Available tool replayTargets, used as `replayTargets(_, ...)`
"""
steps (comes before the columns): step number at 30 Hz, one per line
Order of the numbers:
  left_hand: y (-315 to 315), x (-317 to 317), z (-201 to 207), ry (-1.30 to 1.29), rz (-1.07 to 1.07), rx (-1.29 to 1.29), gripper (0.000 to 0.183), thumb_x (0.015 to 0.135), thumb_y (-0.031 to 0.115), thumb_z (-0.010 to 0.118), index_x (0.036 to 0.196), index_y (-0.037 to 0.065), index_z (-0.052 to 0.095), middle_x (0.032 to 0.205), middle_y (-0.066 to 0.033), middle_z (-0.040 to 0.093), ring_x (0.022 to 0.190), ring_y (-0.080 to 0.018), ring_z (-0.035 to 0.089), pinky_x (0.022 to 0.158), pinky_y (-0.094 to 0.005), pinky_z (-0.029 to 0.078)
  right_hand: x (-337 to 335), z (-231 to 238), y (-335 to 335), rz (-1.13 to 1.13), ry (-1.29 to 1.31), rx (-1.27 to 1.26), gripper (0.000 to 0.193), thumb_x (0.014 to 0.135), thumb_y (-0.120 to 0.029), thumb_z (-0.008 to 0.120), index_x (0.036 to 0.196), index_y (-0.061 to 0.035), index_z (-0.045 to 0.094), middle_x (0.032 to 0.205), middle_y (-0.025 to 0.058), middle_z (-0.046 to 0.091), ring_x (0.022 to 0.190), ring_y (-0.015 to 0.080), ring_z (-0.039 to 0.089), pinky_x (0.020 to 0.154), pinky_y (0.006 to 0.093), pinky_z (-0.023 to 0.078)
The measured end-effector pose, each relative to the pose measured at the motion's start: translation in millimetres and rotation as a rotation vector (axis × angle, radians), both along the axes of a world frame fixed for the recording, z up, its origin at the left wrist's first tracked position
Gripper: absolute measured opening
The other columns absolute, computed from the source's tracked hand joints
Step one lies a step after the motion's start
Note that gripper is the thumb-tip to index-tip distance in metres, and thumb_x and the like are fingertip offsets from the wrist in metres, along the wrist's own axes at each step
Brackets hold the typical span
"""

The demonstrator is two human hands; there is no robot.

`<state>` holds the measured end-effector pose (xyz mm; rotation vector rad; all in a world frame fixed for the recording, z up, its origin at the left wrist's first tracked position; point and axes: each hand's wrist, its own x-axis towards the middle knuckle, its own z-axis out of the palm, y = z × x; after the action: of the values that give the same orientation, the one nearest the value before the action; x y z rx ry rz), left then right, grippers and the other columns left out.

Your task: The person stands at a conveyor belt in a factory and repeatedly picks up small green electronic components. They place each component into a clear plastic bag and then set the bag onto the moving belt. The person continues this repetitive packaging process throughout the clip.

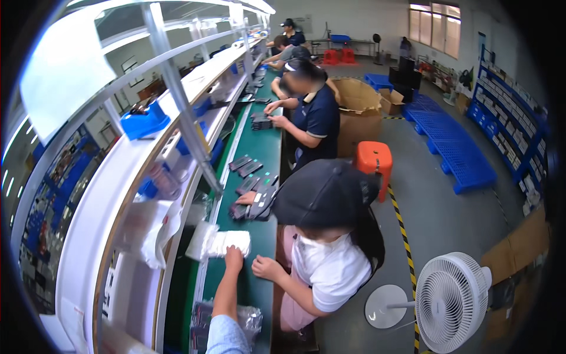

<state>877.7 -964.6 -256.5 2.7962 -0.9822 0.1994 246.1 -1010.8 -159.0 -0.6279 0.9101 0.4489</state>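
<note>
One of my arms, in a light blue sleeve, comes up from the lower edge; I take it for the right one. My right hand (pixel 234 258) reaches over the green bench with its fingers curled down at the near edge of a white, soft-looking packet (pixel 229 242). The fingertips seem closed on that edge. A clear plastic bag (pixel 200 241) lies against the packet's left side. Nearer to me, dark flat pieces in clear plastic (pixel 250 321) lie beside my forearm. My left hand is out of view.
Close on the right sits a co-worker in a black cap (pixel 327 192), one hand (pixel 268 268) beside mine. Dark flat devices (pixel 250 168) lie farther along the green bench (pixel 268 133). White shelving (pixel 76 259) runs along the left. A white fan (pixel 451 301) stands at the right.
</note>
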Motion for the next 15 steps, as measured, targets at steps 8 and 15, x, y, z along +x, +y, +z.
replayTargets(8,19,3,46,0.129,0.018,-0.052,0.016,0.076,0.008,0.045,0.08,0.005,0.06,0.078,-0.0174,0.06,0.078,-0.0337,0.057,0.069,-0.0432,0.045,29,-19,-24,-0.035,-0.156,0.019,0.028,0.083,-0.025,0.058,0.103,-0.006,0.06,0.098,0.0016,0.06,0.092,0.0132,0.053,0.082,0.0263,0.04)
replayTargets(15,14,-13,77,0.182,0.151,-0.378,0.012,0.07,0.01,0.056,0.073,0.001,0.065,0.077,-0.0183,0.061,0.074,-0.0342,0.058,0.067,-0.0418,0.046,74,-13,-61,-0.044,-0.173,-0.12,0.028,0.083,-0.025,0.059,0.103,-0.0062,0.059,0.095,0.0013,0.059,0.09,0.0127,0.053,0.081,0.0255,0.039)
